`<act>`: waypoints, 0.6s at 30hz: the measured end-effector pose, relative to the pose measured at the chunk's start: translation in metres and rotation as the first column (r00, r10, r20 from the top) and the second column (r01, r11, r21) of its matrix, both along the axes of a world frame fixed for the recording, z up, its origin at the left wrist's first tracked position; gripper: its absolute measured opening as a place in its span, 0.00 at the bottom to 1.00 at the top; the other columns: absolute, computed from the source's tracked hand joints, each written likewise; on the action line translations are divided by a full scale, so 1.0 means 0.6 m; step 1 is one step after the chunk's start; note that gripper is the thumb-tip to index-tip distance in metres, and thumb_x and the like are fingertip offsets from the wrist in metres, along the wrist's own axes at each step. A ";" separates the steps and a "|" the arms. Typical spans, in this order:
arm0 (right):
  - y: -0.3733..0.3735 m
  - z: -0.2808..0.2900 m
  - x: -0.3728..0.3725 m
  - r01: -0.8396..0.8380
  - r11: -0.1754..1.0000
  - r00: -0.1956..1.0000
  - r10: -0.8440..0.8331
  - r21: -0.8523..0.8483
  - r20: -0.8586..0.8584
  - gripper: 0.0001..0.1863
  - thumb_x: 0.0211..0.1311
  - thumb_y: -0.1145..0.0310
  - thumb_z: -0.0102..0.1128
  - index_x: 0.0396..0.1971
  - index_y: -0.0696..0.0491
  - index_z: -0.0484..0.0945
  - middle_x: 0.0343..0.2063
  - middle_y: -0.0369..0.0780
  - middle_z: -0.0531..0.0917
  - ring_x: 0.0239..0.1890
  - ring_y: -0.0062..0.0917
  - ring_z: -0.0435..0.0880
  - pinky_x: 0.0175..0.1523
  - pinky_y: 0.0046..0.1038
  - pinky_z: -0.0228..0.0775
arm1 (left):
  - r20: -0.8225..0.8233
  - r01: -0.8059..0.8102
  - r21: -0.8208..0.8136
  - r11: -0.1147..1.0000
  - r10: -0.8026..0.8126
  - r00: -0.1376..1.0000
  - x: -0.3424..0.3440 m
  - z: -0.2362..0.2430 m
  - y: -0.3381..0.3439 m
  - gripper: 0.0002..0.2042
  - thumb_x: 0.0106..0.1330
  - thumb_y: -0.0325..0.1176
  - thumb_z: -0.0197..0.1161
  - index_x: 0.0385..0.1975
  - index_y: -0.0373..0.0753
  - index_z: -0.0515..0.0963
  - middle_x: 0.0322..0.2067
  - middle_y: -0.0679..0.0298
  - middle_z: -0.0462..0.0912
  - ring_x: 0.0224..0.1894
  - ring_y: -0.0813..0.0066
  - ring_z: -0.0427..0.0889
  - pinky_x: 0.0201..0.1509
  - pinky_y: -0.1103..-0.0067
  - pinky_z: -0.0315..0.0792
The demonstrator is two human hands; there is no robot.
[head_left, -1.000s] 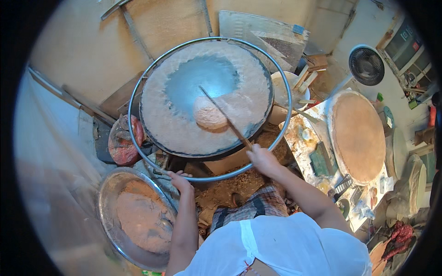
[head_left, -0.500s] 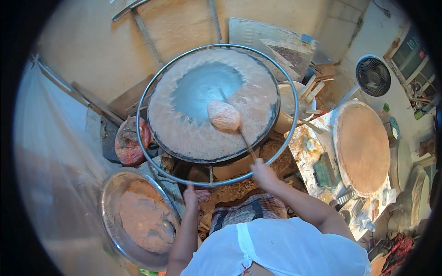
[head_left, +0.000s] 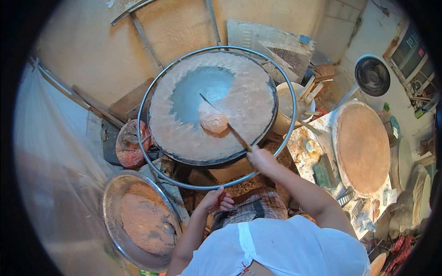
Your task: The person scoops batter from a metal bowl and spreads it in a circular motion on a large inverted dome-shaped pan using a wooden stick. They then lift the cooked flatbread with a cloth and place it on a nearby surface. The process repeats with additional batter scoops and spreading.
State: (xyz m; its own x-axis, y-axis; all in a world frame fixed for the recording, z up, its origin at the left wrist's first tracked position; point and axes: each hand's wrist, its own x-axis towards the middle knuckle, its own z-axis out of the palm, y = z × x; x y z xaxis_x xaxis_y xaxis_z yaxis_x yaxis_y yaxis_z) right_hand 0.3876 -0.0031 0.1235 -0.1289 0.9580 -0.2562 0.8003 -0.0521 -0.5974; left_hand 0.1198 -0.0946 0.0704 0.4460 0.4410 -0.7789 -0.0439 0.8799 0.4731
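Note:
My right hand is closed round the pale handle of a long, thin blade-like tool. Across that tool lies a lump of soft, brownish-pink dough, which touches the top of a big round griddle. A thin layer of the same dough coats the griddle around an uneven bluish bare patch at its middle and far left. Below the near side of a metal ring that encircles the griddle is my left hand. It holds nothing, its fingers loosely apart and its thumb close to the ring.
At the lower left stands a metal basin of dough. A round brown sheet rests on the cluttered side table to the right. Behind them are a pale bucket and a fan. Sheer plastic hangs at left.
The dough lump has moved left and slightly nearer me on the griddle, and the bare patch has shrunk on its right side. My left hand has shifted right and its fingers have spread.

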 end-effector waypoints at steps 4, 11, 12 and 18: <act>-0.039 -0.012 0.017 0.325 0.935 0.945 -0.328 -0.140 0.005 0.22 0.67 0.55 0.46 0.38 0.63 0.66 0.30 0.61 0.79 0.36 0.55 0.80 0.41 0.49 0.72 | -0.165 -0.363 -0.017 0.932 0.355 0.920 -0.057 -0.012 0.003 0.31 0.69 0.59 0.43 0.38 0.28 0.68 0.31 0.47 0.81 0.25 0.58 0.82 0.27 0.72 0.78; -0.005 0.020 0.000 -0.020 1.000 1.000 0.020 0.003 0.015 0.20 0.68 0.57 0.46 0.34 0.62 0.68 0.29 0.58 0.80 0.32 0.53 0.80 0.37 0.48 0.73 | -0.239 -0.668 0.147 0.730 0.681 0.692 -0.023 -0.022 0.005 0.37 0.71 0.60 0.32 0.43 0.21 0.65 0.34 0.42 0.81 0.29 0.54 0.85 0.25 0.71 0.80; -0.012 0.015 0.017 0.011 0.999 0.998 -0.013 0.034 0.063 0.19 0.68 0.56 0.46 0.36 0.62 0.67 0.29 0.57 0.80 0.31 0.53 0.80 0.34 0.47 0.73 | -0.255 -0.580 0.134 0.804 0.593 0.764 -0.016 -0.015 -0.003 0.37 0.71 0.60 0.31 0.43 0.21 0.66 0.34 0.41 0.81 0.29 0.54 0.84 0.25 0.71 0.80; -0.058 -0.009 -0.074 0.042 0.994 0.997 -0.048 -0.104 -0.056 0.18 0.68 0.58 0.45 0.42 0.61 0.66 0.31 0.59 0.80 0.36 0.53 0.81 0.41 0.49 0.72 | -0.097 -0.156 -0.020 0.987 0.154 0.983 0.043 -0.006 -0.017 0.37 0.69 0.63 0.34 0.37 0.26 0.73 0.30 0.46 0.82 0.29 0.57 0.85 0.28 0.71 0.79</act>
State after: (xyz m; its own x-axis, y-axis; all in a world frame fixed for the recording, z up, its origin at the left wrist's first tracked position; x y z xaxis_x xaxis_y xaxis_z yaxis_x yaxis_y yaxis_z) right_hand 0.3429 -0.0378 0.1179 -0.1039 0.9323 -0.3466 0.7597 -0.1505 -0.6326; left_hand 0.1455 -0.1045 0.0670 0.2973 0.4771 -0.8271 -0.1368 0.8786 0.4576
